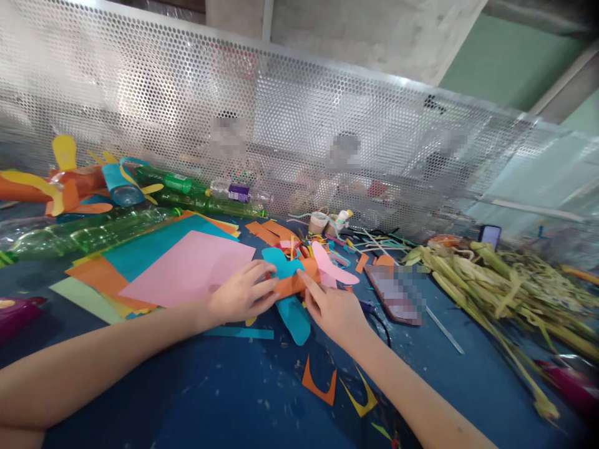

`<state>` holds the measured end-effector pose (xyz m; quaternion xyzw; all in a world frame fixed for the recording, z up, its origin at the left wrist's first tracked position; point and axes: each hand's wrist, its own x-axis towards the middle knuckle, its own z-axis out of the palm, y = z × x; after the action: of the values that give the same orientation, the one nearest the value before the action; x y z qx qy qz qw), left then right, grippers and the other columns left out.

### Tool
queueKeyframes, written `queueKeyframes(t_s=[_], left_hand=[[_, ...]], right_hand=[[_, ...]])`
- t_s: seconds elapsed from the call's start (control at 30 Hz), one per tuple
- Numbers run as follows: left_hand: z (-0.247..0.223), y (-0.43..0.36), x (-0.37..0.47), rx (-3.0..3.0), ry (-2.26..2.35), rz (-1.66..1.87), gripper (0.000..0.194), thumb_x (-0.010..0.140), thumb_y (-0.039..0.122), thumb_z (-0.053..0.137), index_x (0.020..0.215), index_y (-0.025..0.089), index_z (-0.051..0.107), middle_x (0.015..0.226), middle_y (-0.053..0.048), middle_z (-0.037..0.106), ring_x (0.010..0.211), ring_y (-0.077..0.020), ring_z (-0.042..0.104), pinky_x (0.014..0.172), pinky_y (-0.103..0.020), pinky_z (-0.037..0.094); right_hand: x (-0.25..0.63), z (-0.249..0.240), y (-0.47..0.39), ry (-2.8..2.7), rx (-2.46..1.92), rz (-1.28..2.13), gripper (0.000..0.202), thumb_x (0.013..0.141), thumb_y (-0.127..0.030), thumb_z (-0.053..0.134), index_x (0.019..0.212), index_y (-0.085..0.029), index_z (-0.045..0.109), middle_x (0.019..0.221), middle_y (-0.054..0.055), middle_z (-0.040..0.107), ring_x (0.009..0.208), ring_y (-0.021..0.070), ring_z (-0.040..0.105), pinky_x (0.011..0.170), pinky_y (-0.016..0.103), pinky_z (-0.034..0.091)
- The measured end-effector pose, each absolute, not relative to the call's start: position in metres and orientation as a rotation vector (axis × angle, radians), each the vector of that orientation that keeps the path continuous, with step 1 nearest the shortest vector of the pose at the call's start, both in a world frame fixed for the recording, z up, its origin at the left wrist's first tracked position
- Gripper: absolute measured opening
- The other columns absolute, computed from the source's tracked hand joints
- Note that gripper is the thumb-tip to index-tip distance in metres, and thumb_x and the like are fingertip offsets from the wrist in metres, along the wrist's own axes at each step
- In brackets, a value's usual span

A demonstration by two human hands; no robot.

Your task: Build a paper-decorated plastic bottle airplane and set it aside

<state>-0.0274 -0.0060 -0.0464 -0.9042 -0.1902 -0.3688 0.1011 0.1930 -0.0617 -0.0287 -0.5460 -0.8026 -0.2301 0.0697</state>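
Observation:
A paper airplane (pixel 309 275) lies at the middle of the table, with an orange body, blue wings (pixel 294 319) and a pink tail (pixel 331 267). My left hand (pixel 248 290) is closed round the left end of its orange body. From the other side my right hand (pixel 339 312) grips the body, its index finger pressing on the orange paper near the blue wing and the other fingers curled beneath. Left of the plane a stack of coloured paper sheets (pixel 187 268) reaches under my left forearm, pink on top. Orange (pixel 322 391) and yellow (pixel 362 402) cut-out scraps lie nearer to me.
Green plastic bottles (pixel 93 234) and other paper-covered bottle planes (pixel 79 181) stand at the back left. A phone (pixel 395 296) lies to the right, before dried plant stalks (pixel 491 299). Small cups (pixel 318 222) stand by a perforated metal screen (pixel 281 125).

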Motion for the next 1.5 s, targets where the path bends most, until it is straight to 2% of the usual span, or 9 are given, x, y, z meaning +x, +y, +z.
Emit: queueKeyframes(t_s=[0.1, 0.27, 0.57, 0.77, 1.0, 1.2, 1.5], left_hand=[[-0.048, -0.009, -0.028, -2.643, -0.550, -1.021, 0.011, 0.086, 0.023, 0.050, 0.092, 0.017, 0.056, 0.106, -0.011, 0.054, 0.102, -0.0239, 0.050, 0.081, -0.039, 0.049], [-0.050, -0.017, -0.025, -2.556, -0.444, -0.958, 0.010, 0.084, 0.024, 0.052, 0.090, 0.018, 0.058, 0.107, -0.010, 0.055, 0.101, -0.0245, 0.052, 0.078, -0.038, 0.050], [-0.048, -0.023, -0.021, -2.473, -0.311, -0.968, 0.006, 0.082, 0.020, 0.055, 0.081, 0.015, 0.057, 0.101, -0.010, 0.058, 0.100, -0.0232, 0.054, 0.085, -0.037, 0.050], [-0.046, -0.022, -0.021, -2.470, -0.308, -0.942, 0.008, 0.083, 0.017, 0.053, 0.086, 0.012, 0.058, 0.099, -0.013, 0.059, 0.097, -0.0233, 0.056, 0.081, -0.036, 0.052], [-0.043, -0.020, -0.021, -2.483, -0.321, -0.907, 0.008, 0.085, 0.015, 0.049, 0.088, 0.014, 0.057, 0.100, -0.011, 0.060, 0.099, -0.0223, 0.055, 0.083, -0.036, 0.052], [-0.048, -0.014, -0.024, -2.522, -0.425, -0.895, 0.023, 0.086, 0.020, 0.049, 0.107, 0.013, 0.055, 0.106, -0.013, 0.058, 0.100, -0.0251, 0.054, 0.082, -0.039, 0.051], [-0.049, -0.008, -0.023, -2.584, -0.511, -0.967, 0.021, 0.086, 0.020, 0.048, 0.104, 0.012, 0.054, 0.104, -0.012, 0.058, 0.101, -0.0242, 0.053, 0.086, -0.040, 0.049]], right_hand=[[0.193, -0.029, -0.062, -2.370, -1.602, -0.669, 0.042, 0.091, -0.027, 0.038, 0.132, -0.022, 0.047, 0.070, 0.003, 0.070, 0.054, 0.0144, 0.062, 0.046, 0.026, 0.026], [0.189, -0.027, -0.063, -2.330, -1.714, -0.630, 0.044, 0.093, -0.029, 0.037, 0.136, -0.023, 0.041, 0.060, 0.000, 0.067, 0.048, 0.0159, 0.060, 0.043, 0.025, 0.023], [0.189, -0.028, -0.065, -2.332, -1.737, -0.576, 0.038, 0.093, -0.030, 0.037, 0.129, -0.023, 0.049, 0.063, 0.001, 0.069, 0.050, 0.0163, 0.063, 0.042, 0.025, 0.025], [0.190, -0.031, -0.064, -2.266, -1.700, -0.574, 0.038, 0.093, -0.033, 0.039, 0.128, -0.021, 0.050, 0.069, 0.002, 0.070, 0.053, 0.0160, 0.063, 0.043, 0.024, 0.029], [0.191, -0.035, -0.064, -2.195, -1.562, -0.569, 0.032, 0.092, -0.029, 0.041, 0.115, -0.018, 0.059, 0.066, 0.003, 0.070, 0.052, 0.0141, 0.062, 0.046, 0.024, 0.031], [0.193, -0.038, -0.065, -2.351, -1.325, -0.615, 0.034, 0.092, -0.024, 0.040, 0.120, -0.018, 0.059, 0.065, 0.002, 0.068, 0.054, 0.0125, 0.060, 0.050, 0.024, 0.032], [0.193, -0.037, -0.062, -2.270, -1.557, -0.698, 0.035, 0.090, -0.024, 0.041, 0.119, -0.019, 0.060, 0.063, 0.004, 0.068, 0.050, 0.0129, 0.059, 0.046, 0.024, 0.029]])
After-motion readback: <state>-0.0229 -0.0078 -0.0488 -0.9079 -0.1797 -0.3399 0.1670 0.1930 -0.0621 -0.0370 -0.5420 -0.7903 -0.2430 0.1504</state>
